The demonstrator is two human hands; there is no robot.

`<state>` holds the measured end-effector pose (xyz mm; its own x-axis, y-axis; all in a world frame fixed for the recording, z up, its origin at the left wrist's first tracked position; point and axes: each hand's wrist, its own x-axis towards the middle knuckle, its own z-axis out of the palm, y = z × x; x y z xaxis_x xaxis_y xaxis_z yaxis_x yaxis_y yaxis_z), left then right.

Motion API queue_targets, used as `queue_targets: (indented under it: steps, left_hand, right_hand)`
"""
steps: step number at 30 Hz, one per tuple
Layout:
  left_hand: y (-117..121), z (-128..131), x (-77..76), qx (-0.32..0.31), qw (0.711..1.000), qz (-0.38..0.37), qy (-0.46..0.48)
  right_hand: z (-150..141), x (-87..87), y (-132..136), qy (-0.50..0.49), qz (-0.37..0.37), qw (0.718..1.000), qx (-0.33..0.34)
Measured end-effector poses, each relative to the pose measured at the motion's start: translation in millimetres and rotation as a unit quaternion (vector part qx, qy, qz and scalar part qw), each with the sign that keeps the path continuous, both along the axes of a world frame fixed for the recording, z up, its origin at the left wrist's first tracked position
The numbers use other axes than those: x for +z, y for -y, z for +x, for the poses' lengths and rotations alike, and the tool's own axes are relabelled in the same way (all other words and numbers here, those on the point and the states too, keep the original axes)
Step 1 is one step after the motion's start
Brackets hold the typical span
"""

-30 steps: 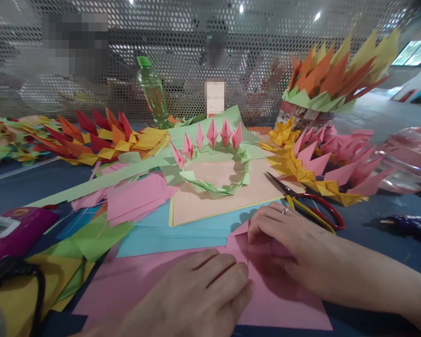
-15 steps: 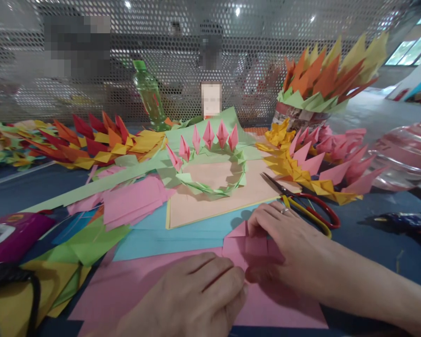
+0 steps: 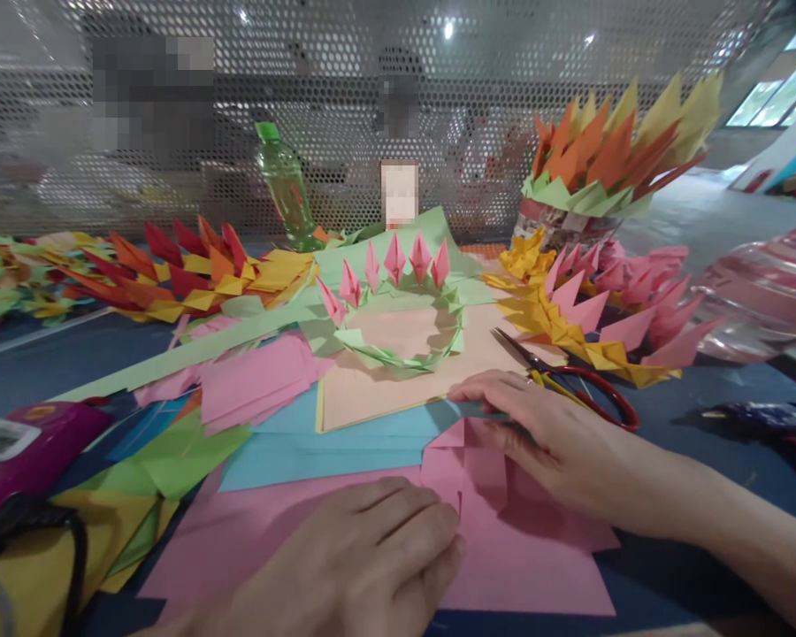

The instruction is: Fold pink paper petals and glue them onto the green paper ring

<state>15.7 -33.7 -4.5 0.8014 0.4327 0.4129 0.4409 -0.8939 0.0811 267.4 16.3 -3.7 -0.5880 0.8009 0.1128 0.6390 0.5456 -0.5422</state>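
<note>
A small folded piece of pink origami paper (image 3: 481,464) lies on larger pink sheets (image 3: 537,566) in front of me. My left hand (image 3: 378,548) has its fingers bent and pressed together at the folded piece's lower left edge, holding it down; the thumb is hidden. Above the upper right corner of that piece, my right hand (image 3: 537,416) has its fingers stretched out and apart, with the thumb close to the fold. Beyond my hands stands a light green paper ring (image 3: 404,361) with several pink paper points (image 3: 394,258) along its back.
Red-handled scissors (image 3: 600,398) lie just beyond my right hand. Blue sheets (image 3: 292,456) and a pink paper stack (image 3: 258,376) lie further left. A purple device (image 3: 46,451) is at the left edge, a green-capped bottle (image 3: 288,195) behind, and yellow-pink folded paper (image 3: 590,327) at right.
My right hand has let go of the folded pink paper's top edge and lifted slightly, its fingers and thumb drawing apart. My left hand has stayed nearly in place.
</note>
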Motion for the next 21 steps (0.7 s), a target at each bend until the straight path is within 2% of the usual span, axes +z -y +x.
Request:
queue_targets:
  steps: [6, 9, 16, 21]
  left_hand:
    - [-1, -1, 1.8, -0.002, 1.000, -0.012, 0.025]
    - [2, -4, -0.3, -0.001, 1.000, -0.003, 0.029]
    - [4, -5, -2.8, 0.008, 1.000, 0.008, 0.026]
    - [3, -5, -1.9, 0.016, 0.999, 0.020, 0.022]
  right_hand:
    - [-2, -0.9, -1, 0.004, -0.044, 0.998, -0.055]
    - [-2, 1.6, 0, -0.009, -0.063, 0.996, -0.058]
    - [-1, 19.2, 4, -0.030, -0.102, 0.994, -0.018]
    - [4, 18.9, 1, -0.056, -0.110, 0.990, 0.065]
